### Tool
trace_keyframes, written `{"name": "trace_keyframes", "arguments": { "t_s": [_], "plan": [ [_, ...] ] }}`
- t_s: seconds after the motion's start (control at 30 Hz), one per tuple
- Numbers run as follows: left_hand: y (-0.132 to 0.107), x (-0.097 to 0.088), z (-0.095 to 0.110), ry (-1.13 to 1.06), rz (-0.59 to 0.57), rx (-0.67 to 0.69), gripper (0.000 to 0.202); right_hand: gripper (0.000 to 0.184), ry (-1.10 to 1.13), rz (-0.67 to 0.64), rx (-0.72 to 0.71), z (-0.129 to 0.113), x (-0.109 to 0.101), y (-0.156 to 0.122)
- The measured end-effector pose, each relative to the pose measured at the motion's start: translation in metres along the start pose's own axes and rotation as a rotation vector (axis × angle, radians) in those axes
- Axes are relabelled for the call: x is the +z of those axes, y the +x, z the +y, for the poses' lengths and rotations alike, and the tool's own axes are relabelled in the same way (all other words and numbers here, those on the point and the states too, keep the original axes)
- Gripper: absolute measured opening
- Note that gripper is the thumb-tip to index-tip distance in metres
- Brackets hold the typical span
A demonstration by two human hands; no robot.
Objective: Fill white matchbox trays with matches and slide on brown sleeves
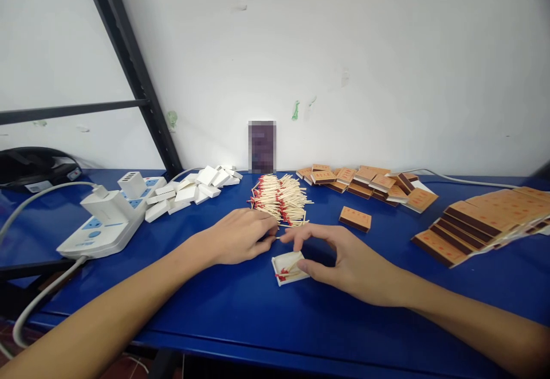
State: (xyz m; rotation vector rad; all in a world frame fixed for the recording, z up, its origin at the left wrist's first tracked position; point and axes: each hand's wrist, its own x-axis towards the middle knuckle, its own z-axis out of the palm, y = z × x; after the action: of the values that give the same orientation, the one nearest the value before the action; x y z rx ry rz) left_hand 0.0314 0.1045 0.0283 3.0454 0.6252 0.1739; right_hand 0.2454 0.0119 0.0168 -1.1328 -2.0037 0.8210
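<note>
A heap of red-tipped matches (286,196) lies in the middle of the blue table. At its near edge is my left hand (243,236), palm down, its fingers curled together with the thumb close below; whatever is between the fingertips is hidden. Just in front of me sits a small white matchbox tray (289,265), holding a few matches with their red heads to the left. My right hand (348,259) arches over the tray's right side, thumb at its edge and forefinger stretched toward my left fingertips. Thumb and forefinger are apart, with nothing visibly gripped.
White trays (193,190) are piled at the left, beside a power strip (107,224) with chargers and cables. Orange matchbox sleeves (365,181) lie at the back right, one sleeve (355,218) apart, with a stacked row (485,218) farther right. A dark rack post (137,75) stands at left.
</note>
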Motion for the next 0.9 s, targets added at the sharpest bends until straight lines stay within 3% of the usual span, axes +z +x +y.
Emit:
{"name": "trace_keyframes", "arguments": {
  "t_s": [0.23, 0.37, 0.5, 0.73, 0.9],
  "plan": [
    [-0.001, -0.008, 0.004, -0.056, 0.005, -0.063, 0.012, 0.016, -0.382, 0.249, -0.12, 0.028, -0.016, 0.01],
    [-0.004, -0.018, 0.017, -0.238, -0.002, -0.091, 0.013, 0.017, -0.652, 0.177, -0.227, 0.04, -0.021, 0.016],
    [-0.003, -0.018, 0.032, -0.317, -0.03, -0.059, 0.011, 0.018, -0.807, 0.099, -0.237, 0.042, -0.021, 0.018],
    [-0.004, -0.014, 0.035, -0.214, -0.014, -0.084, 0.015, 0.021, -0.794, 0.079, -0.248, 0.045, -0.018, 0.022],
    [-0.007, -0.015, 0.034, -0.076, -0.036, -0.08, 0.036, 0.021, -0.818, 0.059, -0.252, 0.045, -0.017, 0.023]
  ]
}}
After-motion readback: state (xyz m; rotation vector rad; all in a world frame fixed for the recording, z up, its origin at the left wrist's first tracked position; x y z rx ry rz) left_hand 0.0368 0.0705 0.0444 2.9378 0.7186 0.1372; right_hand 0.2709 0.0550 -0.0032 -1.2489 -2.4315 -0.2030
